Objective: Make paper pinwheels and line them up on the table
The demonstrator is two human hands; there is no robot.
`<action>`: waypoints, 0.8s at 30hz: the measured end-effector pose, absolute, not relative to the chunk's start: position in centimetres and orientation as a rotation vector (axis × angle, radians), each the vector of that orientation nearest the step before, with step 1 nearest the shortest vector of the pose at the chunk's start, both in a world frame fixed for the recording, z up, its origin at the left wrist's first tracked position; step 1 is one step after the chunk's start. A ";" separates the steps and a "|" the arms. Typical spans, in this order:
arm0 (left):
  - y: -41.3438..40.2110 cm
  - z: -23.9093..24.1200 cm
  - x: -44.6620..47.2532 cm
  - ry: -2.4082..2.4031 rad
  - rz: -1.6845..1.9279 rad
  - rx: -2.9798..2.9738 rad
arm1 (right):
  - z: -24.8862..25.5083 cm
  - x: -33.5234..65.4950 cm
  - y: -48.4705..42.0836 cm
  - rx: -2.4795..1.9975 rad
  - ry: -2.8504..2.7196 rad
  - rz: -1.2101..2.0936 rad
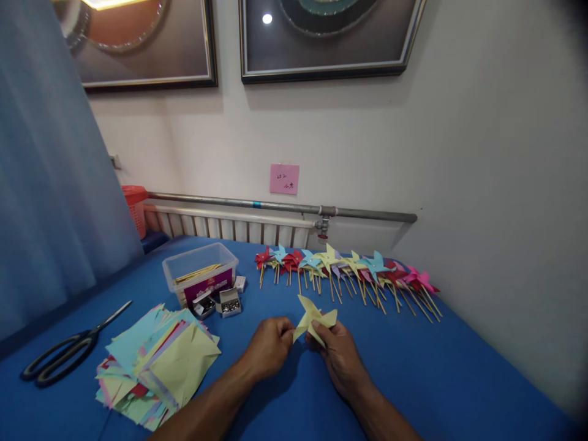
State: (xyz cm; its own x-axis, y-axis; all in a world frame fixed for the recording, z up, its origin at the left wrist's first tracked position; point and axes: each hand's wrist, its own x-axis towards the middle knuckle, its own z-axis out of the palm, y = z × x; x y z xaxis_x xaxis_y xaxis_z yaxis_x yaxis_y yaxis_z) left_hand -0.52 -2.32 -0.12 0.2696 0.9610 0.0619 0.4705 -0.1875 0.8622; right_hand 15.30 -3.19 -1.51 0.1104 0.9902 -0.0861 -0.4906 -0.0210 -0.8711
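A pale yellow paper pinwheel [312,320] is held up above the blue tabletop, its blades folded in towards the middle. My right hand [337,349] grips it, thumb pressed near the centre and fingers behind. No stick shows on it. Close by the pinwheel's left blade, my left hand [271,344] has its fingers curled together; whatever they hold, if anything, is hidden. To the left lies a pile of coloured paper squares [184,361]. Beyond the pile, small boxes of metal tacks [229,304] stand open.
A clear plastic tub [202,260] holds thin wooden sticks [197,274]. Scissors [73,349] lie at far left. Finished pinwheels on sticks [328,260] form a row along the back. A pipe [367,213], a radiator [229,228] and a blue curtain [55,159] border the table.
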 end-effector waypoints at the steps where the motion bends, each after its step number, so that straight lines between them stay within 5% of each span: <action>1: -2.4 -0.1 -0.5 1.333 0.824 1.812 | -1.5 15.3 -3.2 -0.932 -0.712 1.347; 24: -2.3 -0.3 -0.4 1.366 0.803 1.779 | -2.2 15.4 -2.9 -0.965 -0.687 1.286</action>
State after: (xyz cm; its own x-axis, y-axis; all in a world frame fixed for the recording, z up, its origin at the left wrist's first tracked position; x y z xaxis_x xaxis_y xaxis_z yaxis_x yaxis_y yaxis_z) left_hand -0.43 -2.32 -0.30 0.2366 0.9708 0.0395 0.5068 -0.1580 0.8475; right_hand 15.37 -2.87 -2.18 0.1821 0.9791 -0.0910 -0.4687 0.0051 -0.8834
